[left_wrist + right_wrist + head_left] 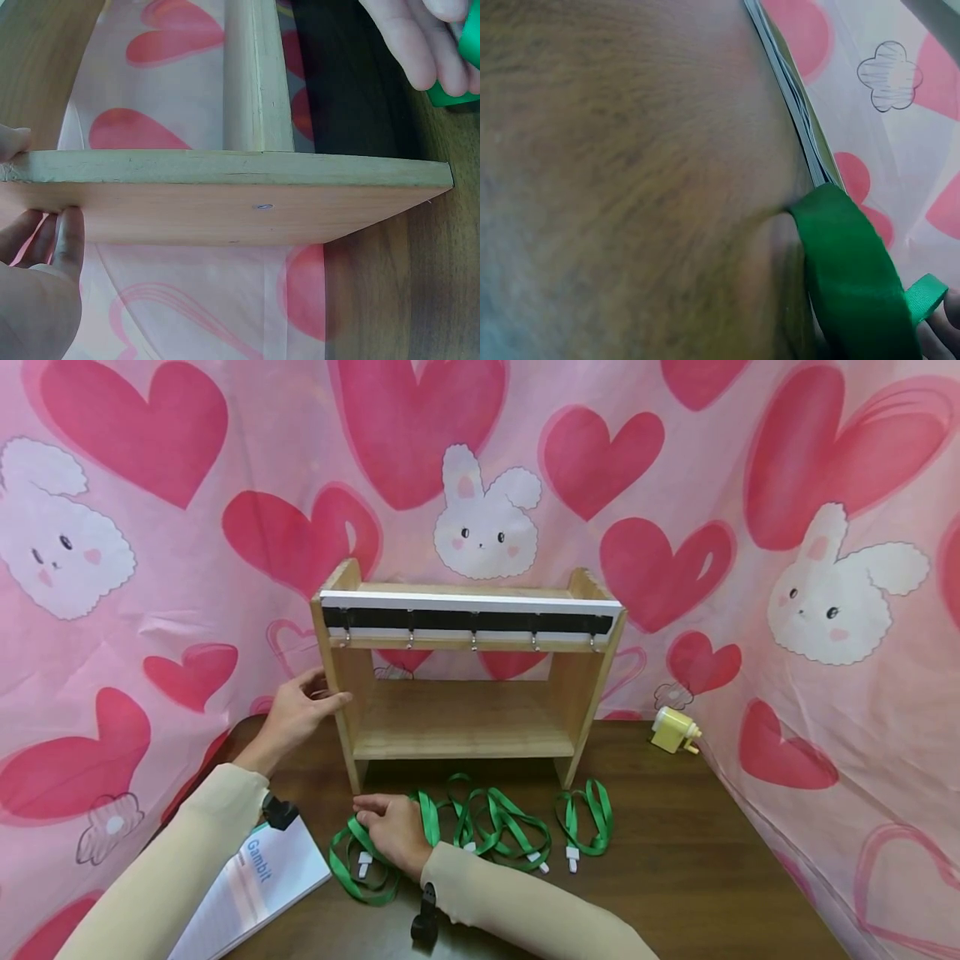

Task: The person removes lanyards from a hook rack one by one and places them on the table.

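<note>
My left hand grips the left side panel of a small wooden shelf, thumb on the inner side and fingers on the outer. Low in front of the shelf's left foot, my right hand holds part of a green lanyard, which lies looped on the table with a white clip. In the right wrist view, a green strap hangs close to the camera beside the fingers. Metal hooks line a black strip across the shelf's upper front, with nothing hanging from them.
More green lanyards with white clips lie right of my right hand, one apart by the shelf's right foot. A white book marked "Gambit" lies at front left. A yellow pencil sharpener with a crank stands at back right.
</note>
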Action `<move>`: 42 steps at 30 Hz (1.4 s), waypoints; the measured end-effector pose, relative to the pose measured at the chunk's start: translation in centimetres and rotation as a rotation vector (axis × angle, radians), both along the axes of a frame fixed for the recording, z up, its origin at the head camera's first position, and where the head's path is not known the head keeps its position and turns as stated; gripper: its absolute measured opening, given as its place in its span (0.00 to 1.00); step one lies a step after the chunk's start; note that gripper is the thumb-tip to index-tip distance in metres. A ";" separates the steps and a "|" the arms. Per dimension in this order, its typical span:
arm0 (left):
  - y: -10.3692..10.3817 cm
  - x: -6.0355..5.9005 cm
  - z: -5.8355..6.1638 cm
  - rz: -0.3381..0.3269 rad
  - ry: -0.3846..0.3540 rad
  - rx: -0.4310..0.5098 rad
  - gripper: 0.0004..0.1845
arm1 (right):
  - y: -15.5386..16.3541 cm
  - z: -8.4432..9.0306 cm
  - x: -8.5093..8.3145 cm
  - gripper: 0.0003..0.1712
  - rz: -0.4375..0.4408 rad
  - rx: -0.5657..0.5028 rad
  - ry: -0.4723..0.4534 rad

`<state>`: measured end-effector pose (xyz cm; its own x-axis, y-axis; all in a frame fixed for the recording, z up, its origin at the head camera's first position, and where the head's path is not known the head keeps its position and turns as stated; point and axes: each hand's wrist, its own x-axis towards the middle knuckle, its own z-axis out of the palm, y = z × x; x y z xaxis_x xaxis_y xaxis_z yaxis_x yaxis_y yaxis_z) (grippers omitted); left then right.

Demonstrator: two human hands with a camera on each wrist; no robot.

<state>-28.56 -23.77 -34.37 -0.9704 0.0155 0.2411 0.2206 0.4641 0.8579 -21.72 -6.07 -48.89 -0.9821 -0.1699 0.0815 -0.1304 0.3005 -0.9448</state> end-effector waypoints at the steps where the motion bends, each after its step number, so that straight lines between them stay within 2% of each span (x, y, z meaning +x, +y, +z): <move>1: 0.0 0.0 0.0 0.001 -0.001 -0.001 0.39 | 0.0 0.0 0.1 0.11 0.002 0.004 0.002; 7: 0.0 0.2 -0.1 -0.005 0.001 -0.002 0.39 | 0.3 0.0 0.3 0.13 0.026 0.020 0.042; 13: -0.1 -0.2 -0.1 0.002 0.003 -0.004 0.39 | 0.8 0.7 0.5 0.17 0.102 0.059 0.067; 21: -0.1 -0.2 0.0 -0.007 0.008 0.004 0.40 | 1.4 2.3 0.7 0.18 0.148 -0.017 0.051; 28: 0.0 0.0 -0.1 -0.004 0.006 0.004 0.40 | 2.2 4.1 0.5 0.18 0.180 -0.090 0.031; 34: -0.1 -0.1 -0.1 -0.009 0.016 0.005 0.39 | 3.4 5.9 0.2 0.18 0.218 -0.117 0.030; 42: 0.0 -0.2 0.0 0.006 0.019 -0.006 0.38 | 5.7 8.2 -0.2 0.18 0.221 -0.120 0.039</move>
